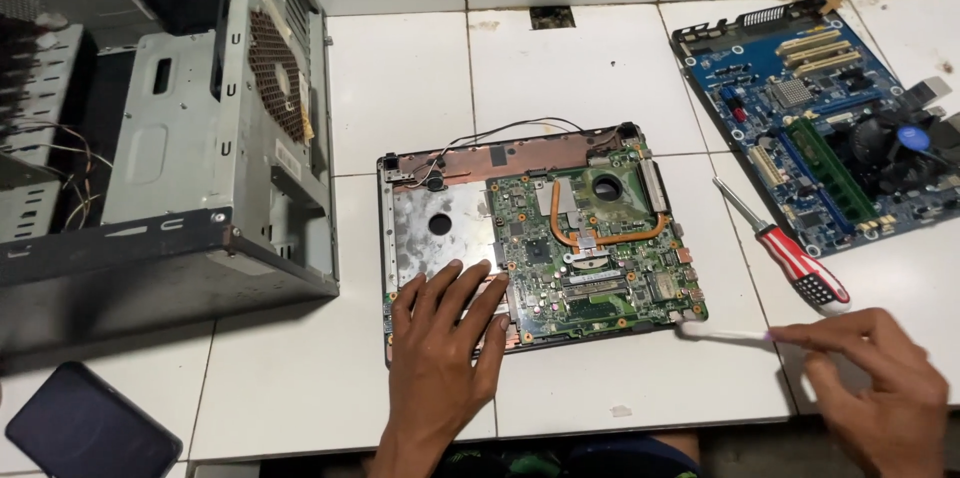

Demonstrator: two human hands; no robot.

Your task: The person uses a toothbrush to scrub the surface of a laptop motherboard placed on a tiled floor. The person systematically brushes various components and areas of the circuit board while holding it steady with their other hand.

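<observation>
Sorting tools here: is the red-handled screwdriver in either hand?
No: the red-handled screwdriver lies on the tile, while the right hand pinches a thin white stick.

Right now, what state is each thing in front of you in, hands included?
Laptop base: opened up, green motherboard exposed, flat on the tiles.
Left hand: open, fingers spread, pressing on the laptop base.
Right hand: pinching a thin white brush, tip at the motherboard's corner.
Screwdriver: lying loose, untouched.
Blue motherboard: bare, out of any case.
Computer case: side open.
Phone: screen dark.
</observation>
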